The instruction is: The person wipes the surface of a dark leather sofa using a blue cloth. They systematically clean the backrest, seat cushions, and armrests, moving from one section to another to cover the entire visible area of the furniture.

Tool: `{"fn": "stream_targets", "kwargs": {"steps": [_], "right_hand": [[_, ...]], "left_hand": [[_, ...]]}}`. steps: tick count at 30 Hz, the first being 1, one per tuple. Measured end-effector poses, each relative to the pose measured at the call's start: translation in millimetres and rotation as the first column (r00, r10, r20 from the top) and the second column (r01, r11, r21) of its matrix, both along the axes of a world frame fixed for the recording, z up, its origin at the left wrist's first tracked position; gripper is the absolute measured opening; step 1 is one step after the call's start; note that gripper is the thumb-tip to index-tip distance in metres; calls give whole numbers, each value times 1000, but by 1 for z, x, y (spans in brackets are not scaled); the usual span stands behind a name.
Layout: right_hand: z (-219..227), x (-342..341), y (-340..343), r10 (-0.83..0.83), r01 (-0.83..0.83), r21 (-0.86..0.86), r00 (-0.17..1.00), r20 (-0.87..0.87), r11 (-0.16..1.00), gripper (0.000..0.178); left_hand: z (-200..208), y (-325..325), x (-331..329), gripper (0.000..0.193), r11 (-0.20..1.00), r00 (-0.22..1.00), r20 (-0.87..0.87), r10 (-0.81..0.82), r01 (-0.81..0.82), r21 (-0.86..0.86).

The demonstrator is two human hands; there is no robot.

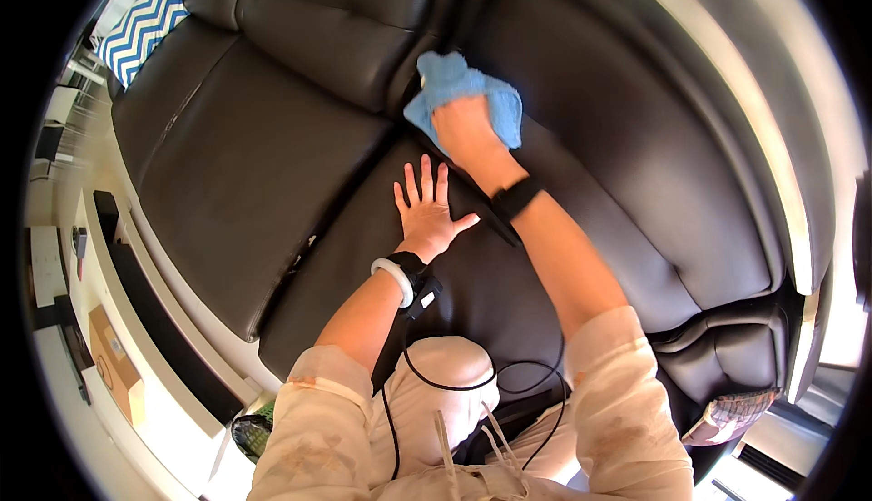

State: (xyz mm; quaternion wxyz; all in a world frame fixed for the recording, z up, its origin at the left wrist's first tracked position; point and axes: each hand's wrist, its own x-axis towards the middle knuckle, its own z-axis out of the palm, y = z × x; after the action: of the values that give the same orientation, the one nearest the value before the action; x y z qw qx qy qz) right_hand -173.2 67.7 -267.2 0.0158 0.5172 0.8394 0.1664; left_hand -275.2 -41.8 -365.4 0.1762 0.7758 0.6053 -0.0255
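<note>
A dark brown leather sofa (263, 128) fills most of the view. My right hand (463, 124) is closed on a light blue cloth (450, 79), pressed against the sofa where the seat meets the backrest. The cloth spreads out beyond my knuckles on both sides, and my fingertips are hidden in it. Nearer to me, my left hand (428, 215) lies flat on the seat cushion, fingers spread, with nothing in it. Black bands circle both wrists, and a white ring sits beside the left one.
A blue and white zigzag cushion (145, 29) rests at the sofa's far left end. Black cables (445, 386) loop over my knee. A patterned cushion (731, 413) lies at the right. At the left stand a long white cabinet (150, 319) and a cardboard box (116, 365).
</note>
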Motion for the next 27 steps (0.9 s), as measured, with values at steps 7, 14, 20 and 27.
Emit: {"fn": "stream_targets", "kwargs": {"steps": [7,14,20,27], "right_hand": [[-47,12,-43,270,-271,-61,963,-23,961,29],[-44,-13,-40,-74,72,24,993,96,997,47],[-71,21,-55,168,-167,-79,986,-2,983,43],[-17,34,-52,-7,57,205,972,-236,977,44]], "left_hand": [[-1,-3,-7,108,1000,998,63,-3,2,14],[0,-3,-6,106,1000,1000,1,7,-7,-1],[-2,-5,-14,109,998,1000,-15,6,-7,-55],[1,-2,-7,112,1000,997,74,31,-32,2]]}}
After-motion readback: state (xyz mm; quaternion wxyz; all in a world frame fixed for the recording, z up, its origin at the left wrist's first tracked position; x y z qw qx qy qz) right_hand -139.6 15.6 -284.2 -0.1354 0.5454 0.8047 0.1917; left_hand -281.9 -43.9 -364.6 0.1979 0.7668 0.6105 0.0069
